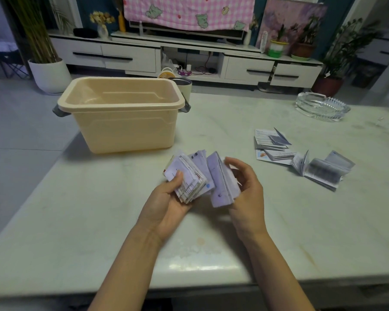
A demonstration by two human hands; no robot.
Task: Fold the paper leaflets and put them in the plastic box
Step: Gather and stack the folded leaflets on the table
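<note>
Paper-white folded leaflet (220,182) is pinched by the curled fingers (236,163) and thumb of the right hand (245,191). A thick folded stack (189,182) is clamped under the left hand (164,200) thumb. Step is judged as gathering. Next, both lots must be merged and dropped into the beige plastic box (121,131), up-left, apparently empty. More leaflets (323,171), half sprung open, are seen on the table (99,221) to the right.

You've got a matt beige plastic box (121,122), thin printed paper leaflets (190,176), a glossy, smooth stone-look bench (99,221), plus a clear ribbed glass ashtray (322,106).
</note>
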